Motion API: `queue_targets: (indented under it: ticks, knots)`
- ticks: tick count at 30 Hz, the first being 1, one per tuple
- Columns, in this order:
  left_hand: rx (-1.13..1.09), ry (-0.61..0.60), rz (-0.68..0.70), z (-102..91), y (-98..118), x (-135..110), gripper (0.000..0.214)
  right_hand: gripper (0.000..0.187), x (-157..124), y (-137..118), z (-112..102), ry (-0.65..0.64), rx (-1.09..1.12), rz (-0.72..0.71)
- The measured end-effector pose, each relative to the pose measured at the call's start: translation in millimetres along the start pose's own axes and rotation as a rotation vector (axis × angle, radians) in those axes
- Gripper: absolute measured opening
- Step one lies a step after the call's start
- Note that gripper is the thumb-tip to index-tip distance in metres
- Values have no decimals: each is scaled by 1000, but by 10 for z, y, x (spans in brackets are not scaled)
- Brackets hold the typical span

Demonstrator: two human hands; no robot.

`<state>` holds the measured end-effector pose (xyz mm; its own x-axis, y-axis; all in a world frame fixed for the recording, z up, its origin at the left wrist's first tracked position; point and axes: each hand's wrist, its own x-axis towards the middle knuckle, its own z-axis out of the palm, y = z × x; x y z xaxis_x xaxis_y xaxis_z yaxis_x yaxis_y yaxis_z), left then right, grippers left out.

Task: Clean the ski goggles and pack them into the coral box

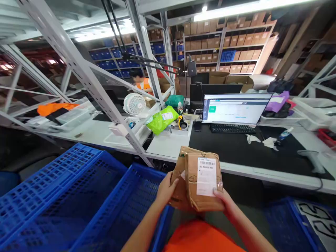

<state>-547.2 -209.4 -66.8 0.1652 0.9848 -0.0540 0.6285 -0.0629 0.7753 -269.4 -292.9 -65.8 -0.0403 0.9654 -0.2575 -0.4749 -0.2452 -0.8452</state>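
I hold a stack of brown paper mailer parcels (201, 180) in front of my chest, above the desk's near edge. The front parcel carries a white shipping label (206, 176) with a barcode. My left hand (165, 190) grips the stack's left side, thumb on the front. My right hand (228, 204) supports the lower right corner from underneath, thumb on the label's edge. Both hands are closed on the parcels.
Blue plastic crates (78, 196) stand at lower left, another (288, 224) at lower right. On the desk (168, 143): a monitor (236, 108), keyboard (232, 128), black mat, handheld scanner (311, 159), green bag (161, 120), small fan (134, 104). A white rack post (86, 77) slants across. A person in orange sits behind.
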Motion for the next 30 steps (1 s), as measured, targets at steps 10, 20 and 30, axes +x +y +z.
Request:
queue_targets:
  ticks: [10, 20, 30]
  knots:
    - [110, 27, -49, -376, -30, 901, 56, 65, 948, -358, 239, -167, 147, 16]
    - [214, 101, -93, -1217, -502, 2258, 68, 65, 2595, -408, 963, -258, 131, 253]
    - [403, 237, -267, -1069, -918, 2816, 60, 39, 3630, -21, 1390, -151, -24, 634]
